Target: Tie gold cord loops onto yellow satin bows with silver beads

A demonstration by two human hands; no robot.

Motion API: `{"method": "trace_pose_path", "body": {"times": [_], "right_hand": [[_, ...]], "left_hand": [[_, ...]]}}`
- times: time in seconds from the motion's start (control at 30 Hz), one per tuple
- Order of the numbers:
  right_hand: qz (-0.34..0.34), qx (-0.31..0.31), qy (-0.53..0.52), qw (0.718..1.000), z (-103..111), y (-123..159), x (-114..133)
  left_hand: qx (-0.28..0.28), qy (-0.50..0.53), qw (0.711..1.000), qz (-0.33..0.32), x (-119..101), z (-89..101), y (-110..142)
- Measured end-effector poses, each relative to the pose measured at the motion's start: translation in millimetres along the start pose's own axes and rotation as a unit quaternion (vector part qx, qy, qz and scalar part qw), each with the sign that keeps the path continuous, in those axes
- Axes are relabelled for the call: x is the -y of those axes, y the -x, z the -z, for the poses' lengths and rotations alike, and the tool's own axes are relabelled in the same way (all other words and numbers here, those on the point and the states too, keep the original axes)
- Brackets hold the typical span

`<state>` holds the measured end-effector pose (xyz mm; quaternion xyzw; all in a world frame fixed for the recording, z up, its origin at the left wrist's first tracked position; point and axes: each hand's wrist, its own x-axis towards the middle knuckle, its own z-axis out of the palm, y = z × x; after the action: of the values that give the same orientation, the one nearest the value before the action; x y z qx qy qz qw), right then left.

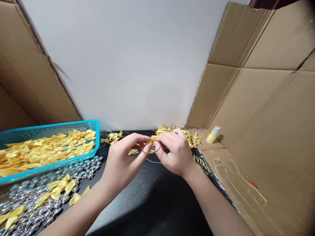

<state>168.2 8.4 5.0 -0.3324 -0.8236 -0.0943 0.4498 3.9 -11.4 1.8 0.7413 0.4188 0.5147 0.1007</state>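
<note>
My left hand (126, 155) and my right hand (176, 150) meet over the dark table, fingertips pinched together. Between them is a small yellow ribbon bow (154, 139), mostly covered by the fingers. A loop of thin gold cord (152, 153) hangs below the fingertips, and a bit of a silvery bead seems to show at the top. Behind my right hand lies a pile of finished-looking yellow bows with cord (194, 139). A smaller group of such bows (113, 136) sits behind my left hand.
At left, a blue plastic basket (97, 139) holds many yellow bows. Silver beads (52, 183) spread before it, with loose bows (62, 188) on top. Cardboard walls (265, 108) flank both sides. A thread spool (213, 134) stands at right, near loose cords (242, 183).
</note>
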Motion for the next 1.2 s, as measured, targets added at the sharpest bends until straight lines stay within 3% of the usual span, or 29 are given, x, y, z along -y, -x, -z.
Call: {"method": "trace_pose_path", "body": {"times": [0.2,0.53,0.6,0.73,0.9,1.0,1.1,1.2], "right_hand": [[-0.013,-0.020,-0.036,0.999,-5,1,-1],[-0.083,-0.055,-0.113,0.989,-7,2,-3],[-0.094,-0.036,-0.118,0.988,-5,1,-6],[-0.116,0.091,-0.163,0.976,10,-2,-19],[-0.134,0.106,-0.218,0.961,20,-4,-26],[-0.166,0.090,-0.270,0.944,12,-4,-21],[-0.260,0.067,-0.336,0.903,5,-3,-18],[-0.296,0.094,-0.387,0.868,4,-3,-15]], "left_hand": [[0.034,-0.006,0.999,0.033,4,-4.8,-1],[0.017,-0.047,0.999,0.010,1,-0.9,-2],[0.028,-0.045,0.998,0.022,1,0.1,-3],[0.091,-0.031,0.993,0.063,3,4.9,-6],[0.150,-0.019,0.984,0.091,4,9.6,-8],[0.153,0.021,0.981,0.113,4,9.9,-11],[0.135,0.060,0.979,0.142,4,10.7,-15],[0.135,0.086,0.974,0.159,4,11.1,-16]]}}
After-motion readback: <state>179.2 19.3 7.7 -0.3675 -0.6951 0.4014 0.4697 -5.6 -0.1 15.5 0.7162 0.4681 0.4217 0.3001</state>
